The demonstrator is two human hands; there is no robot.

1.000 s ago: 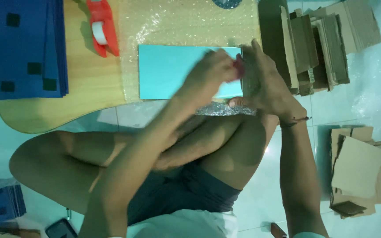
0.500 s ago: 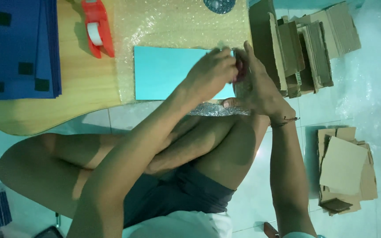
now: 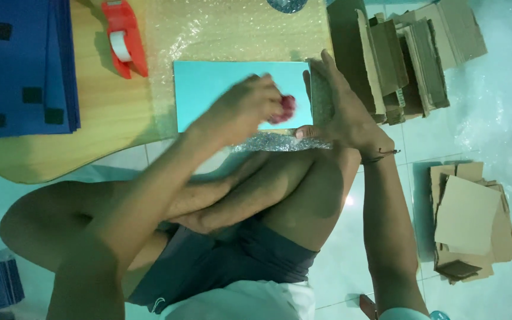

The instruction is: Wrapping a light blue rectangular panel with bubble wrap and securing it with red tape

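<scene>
View from above of a person sitting cross-legged on a tiled floor at a low wooden desk (image 3: 60,157). A flat light-blue card (image 3: 220,95) is lying on a sheet of bubble wrap (image 3: 232,29) spread over the desk, near its front edge. The left hand (image 3: 247,109) is hovering over the card's lower right part, fingers curled and closed around a small red object (image 3: 285,108); motion blur is hiding what the object is. The right hand (image 3: 339,109) is resting at the card's right edge, fingers spread and extended, pressing a fold of the bubble wrap up against that edge, with the thumb lying along the wrap's front edge. A red tape dispenser (image 3: 124,38) is standing on the desk just left of the wrap. A stack of dark blue sheets (image 3: 25,65) is occupying the desk's far left. Cardboard pieces (image 3: 410,59) are leaning together right of the desk, and another cardboard pile (image 3: 469,219) is lying on the floor farther right.
</scene>
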